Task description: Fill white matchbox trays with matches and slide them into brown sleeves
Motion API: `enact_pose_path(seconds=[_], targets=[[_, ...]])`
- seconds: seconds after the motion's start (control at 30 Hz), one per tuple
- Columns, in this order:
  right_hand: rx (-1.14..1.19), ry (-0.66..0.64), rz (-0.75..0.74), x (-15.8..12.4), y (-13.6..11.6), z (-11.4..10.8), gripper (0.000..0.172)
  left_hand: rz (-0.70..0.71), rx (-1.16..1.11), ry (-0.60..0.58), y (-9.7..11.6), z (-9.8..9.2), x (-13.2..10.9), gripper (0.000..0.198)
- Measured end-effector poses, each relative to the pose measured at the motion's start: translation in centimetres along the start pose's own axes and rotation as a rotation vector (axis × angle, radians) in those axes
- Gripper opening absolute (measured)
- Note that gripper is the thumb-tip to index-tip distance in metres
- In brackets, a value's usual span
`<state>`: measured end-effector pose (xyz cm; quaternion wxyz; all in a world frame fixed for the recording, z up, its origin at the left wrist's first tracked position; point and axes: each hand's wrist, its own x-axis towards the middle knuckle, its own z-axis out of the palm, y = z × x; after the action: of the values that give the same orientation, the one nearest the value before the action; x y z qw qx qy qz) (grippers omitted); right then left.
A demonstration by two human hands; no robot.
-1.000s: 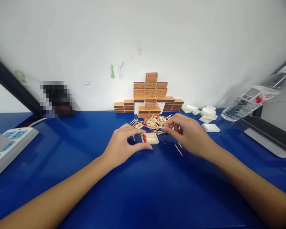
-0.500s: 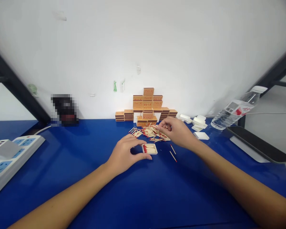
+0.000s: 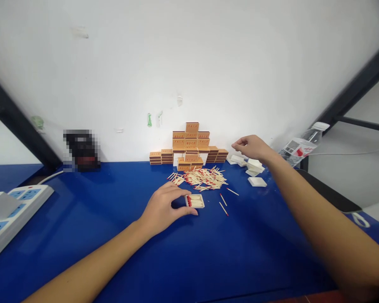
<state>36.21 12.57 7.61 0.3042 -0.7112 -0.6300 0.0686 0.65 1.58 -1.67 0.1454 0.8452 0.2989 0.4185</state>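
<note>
My left hand (image 3: 164,207) rests on the blue table with thumb and index finger closed round a small white matchbox tray (image 3: 200,205). Inside the tray lie matches (image 3: 196,200), red heads towards my palm. Behind it spreads a loose pile of matches (image 3: 205,177), and several single matches (image 3: 223,199) lie right of the tray. My right hand (image 3: 251,148) is raised off the table, above and behind the white empty trays (image 3: 255,166). Its thumb and fingertips are pinched together; whether anything thin is between them I cannot make out.
Stacked orange matchboxes (image 3: 191,143) form a stepped structure against the wall. A tilted water bottle (image 3: 303,145) stands at the right, partly behind my forearm, near a black flat object (image 3: 330,191). At left are a power strip (image 3: 34,202) and a pixelated dark object (image 3: 82,149).
My right hand has left the match pile and moved right and up, towards the white trays. Another single match now lies right of the pile. My left hand keeps its hold on the tray.
</note>
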Motion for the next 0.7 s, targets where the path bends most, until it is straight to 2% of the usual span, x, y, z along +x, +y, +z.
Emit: enact_pose_path(seconds=[0.33,0.57,0.7], targets=[[0.029,-0.017,0.188,1.1,1.9,-0.1,0.024,0.03,0.009,0.048,-0.5,0.1,0.0,0.044],[0.102,-0.06,0.233,1.8,-1.2,4.4,0.04,0.052,0.026,0.067,-0.7,0.2,0.0,0.045],[0.174,-0.106,0.265,2.0,-2.3,5.0,0.039,0.007,0.08,0.12,-0.9,0.0,0.1,0.044]])
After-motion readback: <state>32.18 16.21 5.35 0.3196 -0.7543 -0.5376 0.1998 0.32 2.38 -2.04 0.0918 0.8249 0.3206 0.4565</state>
